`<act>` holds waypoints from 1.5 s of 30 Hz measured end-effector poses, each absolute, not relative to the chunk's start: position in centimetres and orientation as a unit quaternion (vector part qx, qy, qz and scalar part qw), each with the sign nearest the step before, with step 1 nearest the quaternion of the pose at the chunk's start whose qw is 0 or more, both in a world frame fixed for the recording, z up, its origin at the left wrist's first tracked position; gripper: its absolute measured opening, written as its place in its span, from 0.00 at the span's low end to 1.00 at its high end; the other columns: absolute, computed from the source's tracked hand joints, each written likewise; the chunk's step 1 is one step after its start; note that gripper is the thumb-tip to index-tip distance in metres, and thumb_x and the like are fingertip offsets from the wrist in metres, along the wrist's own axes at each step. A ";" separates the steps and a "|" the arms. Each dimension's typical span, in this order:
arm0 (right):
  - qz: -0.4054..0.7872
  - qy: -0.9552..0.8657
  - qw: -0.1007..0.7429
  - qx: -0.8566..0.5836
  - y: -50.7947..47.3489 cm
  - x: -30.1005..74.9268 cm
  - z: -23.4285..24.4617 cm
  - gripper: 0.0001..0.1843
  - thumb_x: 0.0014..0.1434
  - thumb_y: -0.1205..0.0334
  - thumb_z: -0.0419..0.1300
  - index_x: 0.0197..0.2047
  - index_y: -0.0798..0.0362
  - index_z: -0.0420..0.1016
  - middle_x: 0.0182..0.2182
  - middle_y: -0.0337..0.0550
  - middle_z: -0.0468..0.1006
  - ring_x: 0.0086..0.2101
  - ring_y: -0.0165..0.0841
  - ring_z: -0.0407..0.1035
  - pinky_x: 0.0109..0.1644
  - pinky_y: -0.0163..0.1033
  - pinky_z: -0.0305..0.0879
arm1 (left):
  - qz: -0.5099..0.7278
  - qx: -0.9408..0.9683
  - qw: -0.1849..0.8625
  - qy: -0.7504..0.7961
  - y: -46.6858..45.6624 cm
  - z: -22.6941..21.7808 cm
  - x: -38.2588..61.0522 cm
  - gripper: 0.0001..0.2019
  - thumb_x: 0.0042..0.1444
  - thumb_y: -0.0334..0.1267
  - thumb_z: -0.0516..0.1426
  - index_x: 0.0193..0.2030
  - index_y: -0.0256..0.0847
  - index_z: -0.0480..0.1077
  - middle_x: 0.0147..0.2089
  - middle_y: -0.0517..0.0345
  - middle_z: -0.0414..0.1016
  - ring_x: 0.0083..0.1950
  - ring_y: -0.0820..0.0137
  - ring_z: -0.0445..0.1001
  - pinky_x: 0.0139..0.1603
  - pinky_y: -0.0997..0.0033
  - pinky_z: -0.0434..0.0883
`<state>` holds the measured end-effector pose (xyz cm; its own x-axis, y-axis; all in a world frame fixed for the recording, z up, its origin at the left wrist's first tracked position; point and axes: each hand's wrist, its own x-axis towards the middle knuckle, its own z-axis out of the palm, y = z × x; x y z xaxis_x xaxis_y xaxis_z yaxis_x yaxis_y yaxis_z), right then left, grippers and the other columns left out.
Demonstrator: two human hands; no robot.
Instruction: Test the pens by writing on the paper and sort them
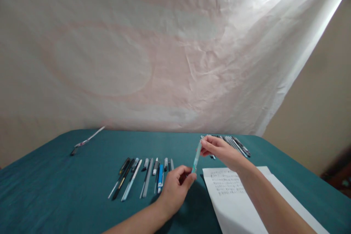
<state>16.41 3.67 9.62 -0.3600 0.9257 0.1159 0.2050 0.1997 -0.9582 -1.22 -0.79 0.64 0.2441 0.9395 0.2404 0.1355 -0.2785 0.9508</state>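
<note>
A slim pale-green pen (196, 158) is held tilted above the table, between both hands. Its lower end sits in the pinched fingers of my left hand (177, 188). The upper end is gripped by the closed fingertips of my right hand (216, 148). To the left of my left hand lies a row of pens: a blue pen (160, 178), a black pen with gold bands (123, 181), a white pen (132, 179) and several others, some with loose caps beside them. Beneath my right forearm is a sheet of handwritten paper (223, 193).
More pens (240, 145) lie in a group at the back right, partly hidden by my right hand. A thin white strip with a dark end (87, 140) rests at the far left. Behind the green-covered table (93, 161) hangs a pale, creased sheet (164, 51).
</note>
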 end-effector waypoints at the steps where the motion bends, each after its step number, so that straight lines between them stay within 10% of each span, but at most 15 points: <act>1: 0.486 -0.674 0.377 -0.410 3.6 16.3 9.6 0.22 0.53 0.43 0.55 0.37 0.54 0.71 0.32 0.43 0.74 0.34 0.31 0.68 0.40 0.37 0.65 | 0.458 0.652 0.445 0.409 -0.7 0.6 -1.2 0.14 0.54 0.47 0.53 0.32 0.37 0.69 0.24 0.62 0.66 0.25 0.74 0.62 0.25 0.77 0.58; 45: 0.392 -0.675 0.440 -0.444 3.9 14.4 8.3 0.19 0.53 0.48 0.56 0.29 0.57 0.73 0.24 0.39 0.71 0.25 0.26 0.61 0.29 0.31 0.58 | 0.422 0.595 0.574 0.373 -1.3 1.1 -0.5 0.16 0.55 0.45 0.53 0.37 0.32 0.71 0.30 0.55 0.74 0.18 0.81 0.59 0.19 0.79 0.56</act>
